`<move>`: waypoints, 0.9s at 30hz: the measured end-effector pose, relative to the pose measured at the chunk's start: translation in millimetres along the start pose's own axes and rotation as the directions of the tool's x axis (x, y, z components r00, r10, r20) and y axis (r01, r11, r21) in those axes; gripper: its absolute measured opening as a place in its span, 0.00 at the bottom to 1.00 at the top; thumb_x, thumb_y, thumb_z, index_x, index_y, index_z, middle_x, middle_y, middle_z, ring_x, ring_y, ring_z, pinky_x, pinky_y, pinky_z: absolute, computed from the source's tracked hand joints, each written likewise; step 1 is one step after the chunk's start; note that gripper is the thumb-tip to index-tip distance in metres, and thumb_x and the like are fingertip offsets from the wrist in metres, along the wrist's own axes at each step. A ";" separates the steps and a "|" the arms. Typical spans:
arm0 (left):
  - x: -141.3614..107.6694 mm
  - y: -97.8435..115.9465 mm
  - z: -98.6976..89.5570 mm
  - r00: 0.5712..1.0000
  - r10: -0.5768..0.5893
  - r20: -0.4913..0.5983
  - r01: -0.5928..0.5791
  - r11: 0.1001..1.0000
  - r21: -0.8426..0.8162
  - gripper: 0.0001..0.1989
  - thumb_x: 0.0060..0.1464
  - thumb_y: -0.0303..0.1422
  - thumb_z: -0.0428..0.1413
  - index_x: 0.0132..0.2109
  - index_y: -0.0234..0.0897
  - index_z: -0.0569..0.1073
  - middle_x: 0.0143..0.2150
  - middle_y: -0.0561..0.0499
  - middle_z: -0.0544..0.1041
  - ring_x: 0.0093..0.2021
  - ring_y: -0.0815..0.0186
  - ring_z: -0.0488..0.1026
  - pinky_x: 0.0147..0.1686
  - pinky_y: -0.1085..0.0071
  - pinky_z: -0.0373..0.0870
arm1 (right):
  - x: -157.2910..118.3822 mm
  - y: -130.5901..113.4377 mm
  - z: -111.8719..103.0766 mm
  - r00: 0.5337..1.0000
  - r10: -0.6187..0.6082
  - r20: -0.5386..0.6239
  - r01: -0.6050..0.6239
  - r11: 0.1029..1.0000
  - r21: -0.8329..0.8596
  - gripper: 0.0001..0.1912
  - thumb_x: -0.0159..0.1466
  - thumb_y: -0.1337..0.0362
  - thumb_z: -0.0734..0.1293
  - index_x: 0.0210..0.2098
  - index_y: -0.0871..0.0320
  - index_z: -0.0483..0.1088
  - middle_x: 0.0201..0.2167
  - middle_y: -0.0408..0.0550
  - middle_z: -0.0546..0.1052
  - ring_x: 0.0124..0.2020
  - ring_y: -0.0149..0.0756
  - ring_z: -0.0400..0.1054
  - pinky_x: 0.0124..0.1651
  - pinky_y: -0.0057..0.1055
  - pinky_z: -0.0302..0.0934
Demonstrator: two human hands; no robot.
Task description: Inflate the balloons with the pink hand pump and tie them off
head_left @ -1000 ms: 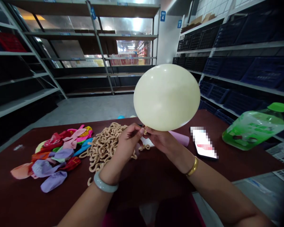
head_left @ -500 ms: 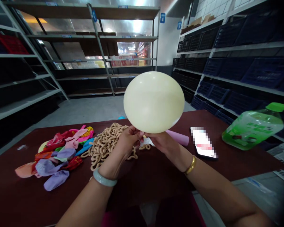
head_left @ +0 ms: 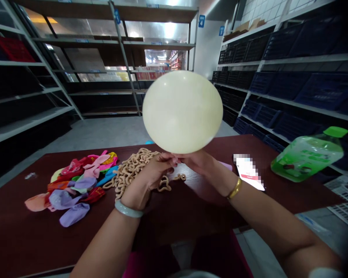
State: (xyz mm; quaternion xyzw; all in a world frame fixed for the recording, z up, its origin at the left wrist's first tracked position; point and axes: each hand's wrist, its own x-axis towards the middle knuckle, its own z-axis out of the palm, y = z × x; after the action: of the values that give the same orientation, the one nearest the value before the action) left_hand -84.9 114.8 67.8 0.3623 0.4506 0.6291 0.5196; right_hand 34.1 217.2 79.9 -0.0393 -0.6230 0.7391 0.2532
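A pale yellow inflated balloon [head_left: 182, 112] stands upright above the table, its underside at my hands. My left hand [head_left: 159, 168] has its fingers pinched together just under the balloon, around where its neck lies; the neck itself is hidden. From the other side my right hand [head_left: 198, 162] meets it, fingers curled beneath the balloon and largely covered, the fingertips of both hands touching. Behind and beside my left wrist lies a heap of tan, curly loops [head_left: 133, 168], a few of them strayed to the right.
Limp, colourful balloons [head_left: 78, 185] are piled left on the dark red table [head_left: 191, 220]. To the right are a pink cylinder [head_left: 224, 166], a phone [head_left: 249, 173] and a green liquid bottle [head_left: 307, 154]. Metal shelves [head_left: 159, 46] and dark crates [head_left: 281, 88] stand beyond.
The balloon has risen a little and shifted left with both hands. More of the pink cylinder is now covered by my right hand and forearm.
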 end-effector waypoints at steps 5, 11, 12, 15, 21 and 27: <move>-2.6 22.3 -14.9 0.992 0.092 -0.091 -0.108 0.975 -0.196 0.09 0.44 0.26 0.65 0.36 0.31 0.78 0.32 0.45 0.78 0.32 0.65 0.75 0.28 0.74 0.69 | 36.6 -5.5 22.8 0.992 0.103 0.075 -0.114 0.980 0.161 0.08 0.52 0.64 0.73 0.30 0.59 0.72 0.23 0.41 0.68 0.23 0.27 0.56 0.26 0.27 0.56; 2.2 38.0 -43.5 0.955 0.136 -0.262 -0.237 0.883 -0.405 0.00 0.51 0.26 0.59 0.33 0.33 0.74 0.31 0.49 0.79 0.30 0.69 0.76 0.26 0.77 0.69 | 57.3 5.4 32.1 0.994 0.082 0.079 -0.070 0.988 -0.136 0.12 0.54 0.59 0.73 0.35 0.59 0.74 0.33 0.44 0.75 0.35 0.33 0.66 0.41 0.31 0.61; 2.8 39.1 -46.4 0.942 0.130 -0.310 -0.258 0.870 -0.421 0.01 0.52 0.26 0.58 0.32 0.34 0.74 0.32 0.50 0.79 0.31 0.69 0.76 0.25 0.78 0.69 | 54.6 8.5 26.8 0.997 0.039 0.064 -0.018 0.957 -0.290 0.12 0.54 0.60 0.73 0.35 0.58 0.74 0.34 0.44 0.75 0.37 0.33 0.66 0.43 0.31 0.60; 4.5 39.9 -51.4 0.893 0.124 -0.434 -0.310 0.867 -0.390 0.02 0.51 0.26 0.58 0.32 0.34 0.73 0.31 0.51 0.79 0.31 0.69 0.76 0.24 0.78 0.68 | 36.5 18.7 8.3 0.994 0.004 0.109 0.079 0.664 -0.744 0.05 0.55 0.63 0.72 0.26 0.59 0.75 0.28 0.43 0.74 0.33 0.33 0.67 0.41 0.30 0.58; 5.5 34.7 -49.4 0.900 0.149 -0.409 -0.305 0.887 -0.348 0.04 0.47 0.27 0.61 0.33 0.34 0.74 0.32 0.51 0.78 0.31 0.70 0.74 0.27 0.77 0.67 | -10.1 39.4 11.1 0.977 0.053 0.207 0.198 0.140 -0.970 0.11 0.54 0.54 0.73 0.29 0.55 0.78 0.33 0.48 0.76 0.38 0.40 0.67 0.42 0.34 0.57; 8.2 29.6 -50.3 0.885 0.217 -0.411 -0.349 0.895 -0.279 0.05 0.45 0.29 0.61 0.29 0.34 0.71 0.30 0.52 0.76 0.30 0.70 0.73 0.30 0.76 0.66 | -15.1 43.9 13.2 0.986 0.073 0.149 0.121 0.299 -0.947 0.03 0.58 0.68 0.68 0.28 0.58 0.74 0.32 0.47 0.76 0.35 0.35 0.68 0.40 0.31 0.58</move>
State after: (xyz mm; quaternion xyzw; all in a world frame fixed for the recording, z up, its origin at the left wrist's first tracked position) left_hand -142.7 111.7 78.9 0.2033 0.3642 0.8249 0.3816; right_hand 28.0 194.7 37.7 -0.1115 -0.9583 0.2231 0.1395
